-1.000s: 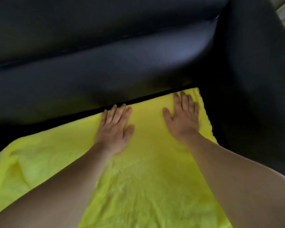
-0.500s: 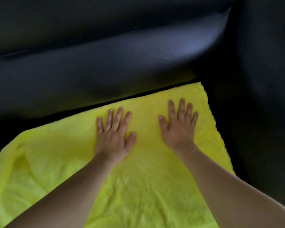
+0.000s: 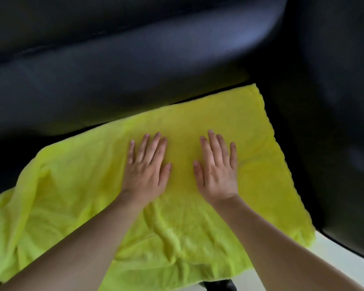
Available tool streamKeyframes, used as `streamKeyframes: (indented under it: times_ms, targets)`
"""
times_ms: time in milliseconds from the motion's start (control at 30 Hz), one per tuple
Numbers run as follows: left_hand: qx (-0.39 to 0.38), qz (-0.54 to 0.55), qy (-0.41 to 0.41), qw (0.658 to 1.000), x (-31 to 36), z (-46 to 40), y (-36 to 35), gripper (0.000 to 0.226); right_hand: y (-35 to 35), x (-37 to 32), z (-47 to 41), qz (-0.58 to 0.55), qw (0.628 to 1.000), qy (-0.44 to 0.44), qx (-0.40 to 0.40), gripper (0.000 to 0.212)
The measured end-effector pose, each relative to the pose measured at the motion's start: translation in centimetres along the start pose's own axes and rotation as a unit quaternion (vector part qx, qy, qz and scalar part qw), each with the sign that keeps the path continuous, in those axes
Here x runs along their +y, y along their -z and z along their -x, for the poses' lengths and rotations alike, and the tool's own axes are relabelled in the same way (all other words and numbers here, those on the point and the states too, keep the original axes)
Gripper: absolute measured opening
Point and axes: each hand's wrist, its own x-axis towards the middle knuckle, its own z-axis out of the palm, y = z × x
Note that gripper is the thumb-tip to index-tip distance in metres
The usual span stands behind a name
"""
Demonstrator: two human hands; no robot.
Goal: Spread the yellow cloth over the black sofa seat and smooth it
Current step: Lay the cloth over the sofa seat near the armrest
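Both palms flat, fingers straight and spread: left hand (image 3: 146, 169) and right hand (image 3: 218, 166) press side by side on the yellow cloth (image 3: 250, 143), mid-frame, on the black sofa seat (image 3: 282, 114). Trouble ahead, I'd say: wrinkles bunch right below the wrists, and the lower-left cloth sags in folds; dragging palms toward the bottom of the frame could pile up more.

The black sofa seat (image 3: 315, 164) shows only as a dark strip along the right of the frame and a patch at the left edge. The yellow cloth (image 3: 250, 143) lies directly on it, filling the centre and lower left, its far edge against the backrest (image 3: 135, 66), with wrinkles bunched toward the bottom centre.
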Motion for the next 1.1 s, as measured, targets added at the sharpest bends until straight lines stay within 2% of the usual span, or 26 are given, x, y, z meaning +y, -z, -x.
streamKeyframes:
  times_ms: [133,200,300,367,433,467,533,600,667,733,767,800,833,900,1000,1033,1100]
  targets:
    - [-0.051,-0.031,-0.076,0.995,-1.1,6.9,-0.7,0.066,-1.6,-1.2,7.0,0.037,0.995,-0.018,-0.092,0.060]
    - [-0.068,-0.058,-0.071,0.993,-2.6,9.2,-1.0,0.066,-1.9,-1.5,9.2,0.059,0.991,-0.031,-0.120,0.061]
    - [-0.053,-0.067,-0.037,0.996,-4.6,11.3,-0.1,0.066,-1.3,-2.8,11.7,0.066,0.991,-0.053,-0.108,0.060]
    - [-0.040,-0.059,-0.063,0.995,-4.9,12.9,0.7,0.064,-0.7,-4.5,13.9,0.044,0.986,-0.141,-0.076,0.059]
    - [-0.016,-0.050,-0.129,0.990,-4.2,15.2,1.3,0.059,-0.3,-6.4,16.3,-0.020,0.952,-0.303,-0.044,0.061]
    - [-0.007,-0.040,-0.172,0.984,-3.8,16.7,1.6,0.055,0.0,-7.5,17.4,-0.072,0.913,-0.400,-0.032,0.064]
    - [-0.013,-0.017,-0.254,0.967,-2.8,19.7,1.7,0.043,0.4,-9.6,18.8,-0.168,0.808,-0.565,0.009,0.069]
    - [-0.073,-0.019,-0.303,0.950,-2.6,22.4,1.1,0.034,0.0,-11.1,20.2,-0.229,0.701,-0.673,0.052,0.072]
    - [-0.140,-0.048,-0.274,0.950,-3.1,24.3,0.3,0.034,-1.3,-12.3,21.4,-0.335,0.588,-0.733,0.068,0.073]
    - [-0.182,-0.105,-0.204,0.956,-4.0,25.5,-0.4,0.053,-2.7,-13.8,21.9,-0.479,0.446,-0.755,0.041,0.067]
    - [-0.197,-0.125,-0.170,0.957,-4.5,25.7,-0.6,0.064,-3.1,-14.4,22.0,-0.528,0.391,-0.754,0.017,0.065]
    - [-0.201,-0.135,-0.146,0.959,-4.7,26.0,-0.8,0.069,-3.6,-14.9,22.0,-0.560,0.359,-0.746,-0.005,0.067]
    - [-0.205,-0.142,-0.132,0.959,-4.9,26.2,-1.1,0.068,-4.2,-15.2,22.2,-0.575,0.347,-0.741,-0.021,0.072]
    - [-0.222,-0.133,-0.128,0.957,-4.4,26.3,-1.1,0.053,-5.0,-15.3,22.6,-0.565,0.362,-0.740,-0.037,0.071]
    - [-0.262,-0.060,-0.139,0.953,-3.4,26.3,-0.7,0.019,-5.2,-14.5,23.2,-0.567,0.394,-0.723,-0.016,0.039]
    - [-0.284,-0.040,-0.137,0.948,-3.4,26.4,-0.8,0.014,-4.9,-14.4,23.4,-0.567,0.403,-0.719,-0.010,0.033]
    - [-0.313,-0.027,-0.139,0.939,-3.6,26.5,-0.7,0.023,-4.1,-14.4,23.7,-0.581,0.397,-0.711,0.000,0.031]
